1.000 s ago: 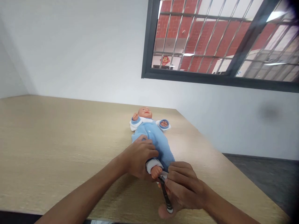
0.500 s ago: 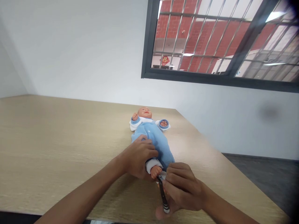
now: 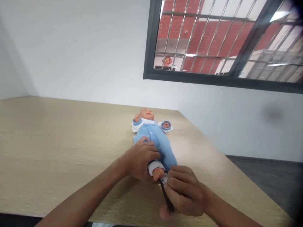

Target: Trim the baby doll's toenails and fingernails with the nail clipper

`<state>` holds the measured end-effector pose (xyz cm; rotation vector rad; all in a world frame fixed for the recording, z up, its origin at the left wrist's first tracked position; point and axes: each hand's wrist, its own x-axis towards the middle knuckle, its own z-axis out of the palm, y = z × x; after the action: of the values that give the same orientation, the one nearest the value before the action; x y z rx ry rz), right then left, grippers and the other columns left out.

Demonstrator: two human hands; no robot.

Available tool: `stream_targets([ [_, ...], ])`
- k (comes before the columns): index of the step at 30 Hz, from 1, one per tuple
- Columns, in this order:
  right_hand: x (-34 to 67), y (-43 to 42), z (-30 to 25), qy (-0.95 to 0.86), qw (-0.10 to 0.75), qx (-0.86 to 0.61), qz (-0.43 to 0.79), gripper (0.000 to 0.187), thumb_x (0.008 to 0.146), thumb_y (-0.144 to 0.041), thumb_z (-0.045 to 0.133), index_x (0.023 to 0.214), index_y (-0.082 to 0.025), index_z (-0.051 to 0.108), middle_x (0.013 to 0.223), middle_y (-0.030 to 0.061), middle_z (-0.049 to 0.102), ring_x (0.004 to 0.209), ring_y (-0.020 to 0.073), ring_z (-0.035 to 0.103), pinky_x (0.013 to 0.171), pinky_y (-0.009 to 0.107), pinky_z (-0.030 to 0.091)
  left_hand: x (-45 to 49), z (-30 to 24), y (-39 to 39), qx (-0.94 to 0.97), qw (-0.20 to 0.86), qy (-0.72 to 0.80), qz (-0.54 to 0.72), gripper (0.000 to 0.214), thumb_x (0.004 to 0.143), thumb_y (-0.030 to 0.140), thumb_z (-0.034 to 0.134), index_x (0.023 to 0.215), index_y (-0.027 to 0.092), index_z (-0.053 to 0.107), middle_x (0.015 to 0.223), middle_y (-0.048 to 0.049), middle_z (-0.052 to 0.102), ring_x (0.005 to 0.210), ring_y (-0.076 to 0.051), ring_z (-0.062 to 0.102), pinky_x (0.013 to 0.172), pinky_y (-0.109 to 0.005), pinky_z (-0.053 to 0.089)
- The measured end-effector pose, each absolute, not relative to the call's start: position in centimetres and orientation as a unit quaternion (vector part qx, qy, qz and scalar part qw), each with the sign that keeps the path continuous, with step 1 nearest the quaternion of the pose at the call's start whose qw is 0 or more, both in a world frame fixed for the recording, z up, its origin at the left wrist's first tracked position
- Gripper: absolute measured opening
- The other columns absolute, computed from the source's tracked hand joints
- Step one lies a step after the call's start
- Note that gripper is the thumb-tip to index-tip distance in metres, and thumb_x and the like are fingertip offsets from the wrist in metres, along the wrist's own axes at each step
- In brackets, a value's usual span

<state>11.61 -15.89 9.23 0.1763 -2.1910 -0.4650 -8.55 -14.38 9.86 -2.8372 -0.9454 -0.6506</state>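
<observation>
A baby doll (image 3: 163, 143) in a blue and white outfit lies on its back on the table, head away from me. My left hand (image 3: 143, 157) is closed round its lower leg, with a bare foot (image 3: 158, 173) poking out of the white cuff. In my right hand (image 3: 186, 190) is a slim black and silver nail clipper (image 3: 167, 197), gripped between fingers and thumb. Its silver head touches or nearly touches the toes; exact contact is hidden. The thumb presses at the handle's lower end. The doll's other foot is mostly covered by my right hand.
The pale wooden table (image 3: 71, 142) meets a white wall (image 3: 82, 47) at the back. Its right edge drops off to a dark floor (image 3: 255, 173). A barred window (image 3: 201, 41) with a dark frame is set in the wall.
The nail clipper's handle end has shifted slightly right and tilted, and its silver striped tip no longer shows. My right fingers moved a little with it; my left hand and the doll stayed still.
</observation>
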Motion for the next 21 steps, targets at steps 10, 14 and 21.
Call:
stream_targets([
  [10, 12.01, -16.19, 9.30, -0.869, 0.479, 0.010, -0.123, 0.037, 0.089, -0.050, 0.063, 0.095, -0.015, 0.052, 0.062, -0.0024, 0.061, 0.050, 0.0115, 0.055, 0.056, 0.029, 0.048, -8.66, 9.92, -14.13, -0.929, 0.039, -0.299, -0.215, 0.039, 0.063, 0.053, 0.069, 0.073, 0.019, 0.051, 0.075, -0.0006, 0.059, 0.078, -0.020, 0.051, 0.083, -0.041, 0.031],
  [14, 12.09, -16.28, 8.96, -0.875, 0.464, 0.005, -0.141, 0.035, 0.093, -0.049, 0.057, 0.093, -0.014, 0.052, 0.064, 0.0003, 0.062, 0.052, 0.0125, 0.055, 0.058, 0.031, 0.049, -8.62, 10.04, -14.16, -0.929, 0.043, -0.299, -0.213, 0.040, 0.064, 0.054, 0.068, 0.072, 0.019, 0.050, 0.074, -0.0012, 0.059, 0.078, -0.020, 0.050, 0.081, -0.041, 0.031],
  [21, 12.05, -16.08, 8.85, -0.879, 0.443, 0.014, -0.175, 0.025, 0.090, -0.038, 0.058, 0.085, -0.014, 0.056, 0.058, 0.0000, 0.058, 0.052, 0.0132, 0.052, 0.052, 0.028, 0.045, -8.70, 9.88, -14.23, -0.925, 0.047, -0.306, -0.219, 0.038, 0.068, 0.054, 0.065, 0.073, 0.019, 0.050, 0.073, -0.0018, 0.058, 0.079, -0.021, 0.050, 0.081, -0.041, 0.031],
])
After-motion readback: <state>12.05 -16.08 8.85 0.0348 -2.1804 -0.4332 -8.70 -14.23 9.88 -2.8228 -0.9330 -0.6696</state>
